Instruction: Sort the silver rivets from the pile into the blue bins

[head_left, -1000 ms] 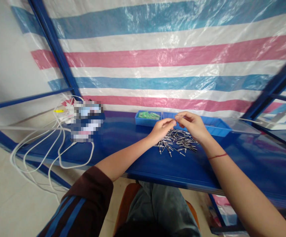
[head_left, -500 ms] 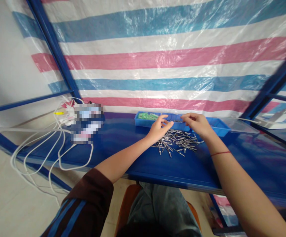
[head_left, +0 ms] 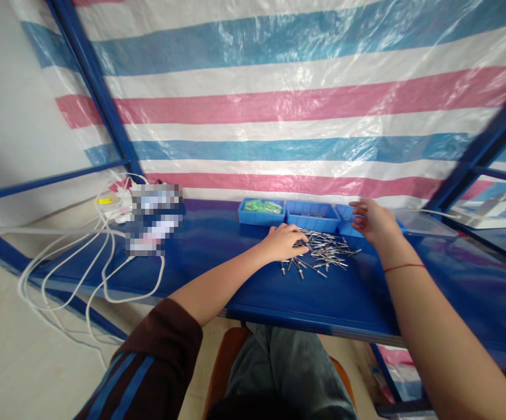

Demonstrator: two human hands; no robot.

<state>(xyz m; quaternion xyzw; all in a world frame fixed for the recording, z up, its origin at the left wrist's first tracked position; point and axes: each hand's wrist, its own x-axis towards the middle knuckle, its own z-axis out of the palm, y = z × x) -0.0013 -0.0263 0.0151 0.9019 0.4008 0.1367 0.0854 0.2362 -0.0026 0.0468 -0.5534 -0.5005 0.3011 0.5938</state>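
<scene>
A loose pile of silvery blind rivets [head_left: 327, 252] lies on the blue tabletop. My left hand [head_left: 284, 241] rests at the pile's left side, its thumb and fingers apart around some rivets, and nothing is visibly gripped. My right hand [head_left: 376, 220] hovers over the right blue bin [head_left: 344, 214] with fingers spread, hiding much of that bin. Between the hands, behind the pile, the middle blue bin [head_left: 312, 223] has a few rivets in it. Green packets [head_left: 262, 206] fill the left blue bin [head_left: 262, 218].
White cables [head_left: 108, 262] loop over the table's left end, beside blurred-out items [head_left: 154, 221]. A blue metal frame [head_left: 91, 81] and striped plastic sheeting [head_left: 279, 105] stand behind. The blue table's [head_left: 297, 312] front edge runs above my lap.
My left hand has come down and nearer onto the rivet pile. My right hand has shifted right, from above the middle bin to the right bin, and its fingers have spread.
</scene>
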